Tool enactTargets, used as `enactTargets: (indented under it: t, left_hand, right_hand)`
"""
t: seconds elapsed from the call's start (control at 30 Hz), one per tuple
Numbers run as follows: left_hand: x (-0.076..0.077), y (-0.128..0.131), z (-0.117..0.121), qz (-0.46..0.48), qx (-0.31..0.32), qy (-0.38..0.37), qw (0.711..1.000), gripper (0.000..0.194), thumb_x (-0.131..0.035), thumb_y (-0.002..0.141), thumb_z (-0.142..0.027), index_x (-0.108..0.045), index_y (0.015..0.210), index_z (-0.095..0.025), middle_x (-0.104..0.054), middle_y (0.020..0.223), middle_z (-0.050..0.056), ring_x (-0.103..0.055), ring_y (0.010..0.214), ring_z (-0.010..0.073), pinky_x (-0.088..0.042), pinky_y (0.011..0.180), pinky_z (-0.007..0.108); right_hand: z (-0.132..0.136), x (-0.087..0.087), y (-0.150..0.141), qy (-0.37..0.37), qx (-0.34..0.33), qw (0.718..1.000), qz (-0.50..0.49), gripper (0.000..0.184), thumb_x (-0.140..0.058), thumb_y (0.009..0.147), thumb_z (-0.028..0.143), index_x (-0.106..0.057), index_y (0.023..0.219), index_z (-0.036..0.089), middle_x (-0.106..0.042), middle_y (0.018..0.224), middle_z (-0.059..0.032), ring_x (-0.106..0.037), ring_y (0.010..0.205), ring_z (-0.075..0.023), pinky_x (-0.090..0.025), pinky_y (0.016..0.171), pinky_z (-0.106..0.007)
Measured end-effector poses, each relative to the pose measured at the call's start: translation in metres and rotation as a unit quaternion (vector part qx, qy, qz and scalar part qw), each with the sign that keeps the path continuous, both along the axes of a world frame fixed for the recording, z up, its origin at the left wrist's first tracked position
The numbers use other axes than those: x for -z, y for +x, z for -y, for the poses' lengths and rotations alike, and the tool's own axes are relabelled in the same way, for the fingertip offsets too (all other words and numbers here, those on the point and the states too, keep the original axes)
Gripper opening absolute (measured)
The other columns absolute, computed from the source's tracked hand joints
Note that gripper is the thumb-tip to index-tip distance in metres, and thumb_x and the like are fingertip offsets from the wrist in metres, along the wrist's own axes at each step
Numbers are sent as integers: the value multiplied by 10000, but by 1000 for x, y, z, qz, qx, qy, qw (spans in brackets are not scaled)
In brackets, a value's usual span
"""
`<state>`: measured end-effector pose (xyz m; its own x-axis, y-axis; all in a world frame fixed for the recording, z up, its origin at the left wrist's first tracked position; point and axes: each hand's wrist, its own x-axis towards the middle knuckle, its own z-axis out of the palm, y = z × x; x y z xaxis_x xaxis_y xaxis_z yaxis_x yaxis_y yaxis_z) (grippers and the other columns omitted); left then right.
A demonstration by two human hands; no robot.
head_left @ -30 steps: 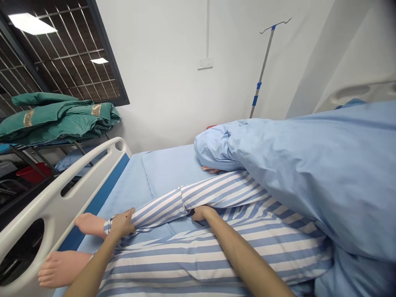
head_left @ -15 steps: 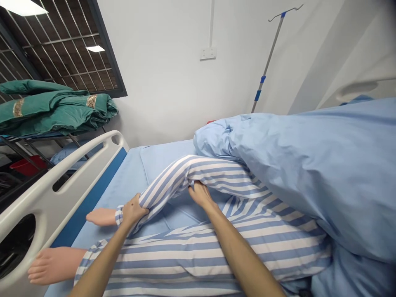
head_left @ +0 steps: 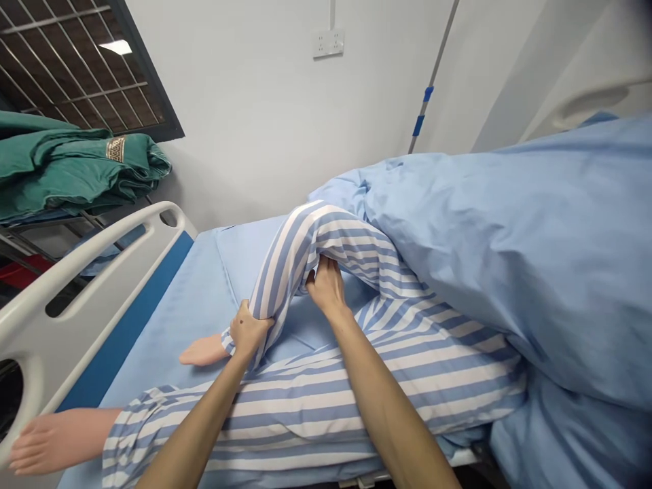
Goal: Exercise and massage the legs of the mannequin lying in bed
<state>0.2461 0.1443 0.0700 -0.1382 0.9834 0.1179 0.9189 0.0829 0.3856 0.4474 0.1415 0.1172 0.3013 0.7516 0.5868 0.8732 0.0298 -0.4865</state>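
1. Left of my left grip stands the white footboard (head_left: 86, 333), the near foot (head_left: 66, 441) close against or before it; I can't tell whether they touch. That edge is tight, so I'd avoid sliding either leg toward it.
2. Just left of that grip, the far foot (head_left: 206, 350) lies on the bed (head_left: 214, 265). Bare sheet beyond it gives the most open room.
3. My left grip (head_left: 249, 329) is wrapped around the lower shin, over the striped cloth. I judge it best firm but not squeezing, steadying the shin.
4. The bent leg (head_left: 278, 272) rises between my two grips, its knee up ahead of them.
5. My right grip (head_left: 326, 285) reaches up behind that knee, thumb apart, fingertips hidden; whether they pinch cloth I can't tell. A broad palm should carry the weight better than fingertips, both grips moving together.
6. Toward me from both grips, the straight leg (head_left: 316, 407) lies under my forearms, so elbows should clear it.
7. Right of my right grip, the quilt (head_left: 483, 224) covers the upper thigh and crowds the knee: little room there.
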Motion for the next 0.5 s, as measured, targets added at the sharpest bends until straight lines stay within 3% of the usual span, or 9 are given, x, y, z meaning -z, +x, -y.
enactTargets:
  t: [0.3,0.5]
  left_hand:
    - [-12,-21,3,-22,66,-11,997,506,-625,592,-443,-451,1021,-238,-631,858,37,-595,823,241,-367,618,278]
    - [-19,-56,4,-71,67,-26,995,454,-596,613,-399,-448,1015,-246,-639,876,43,-593,838,254,-367,629,288]
  right_hand:
    - [5,5,0,-11,-3,1000,8,496,-425,730,149,-416,1211,29,-538,1099,-184,-489,1027,-285,-411,873,-380]
    - [11,11,-4,-65,-13,998,25,445,-408,762,149,-456,1199,82,-580,1073,-151,-531,1000,-263,-413,852,-341]
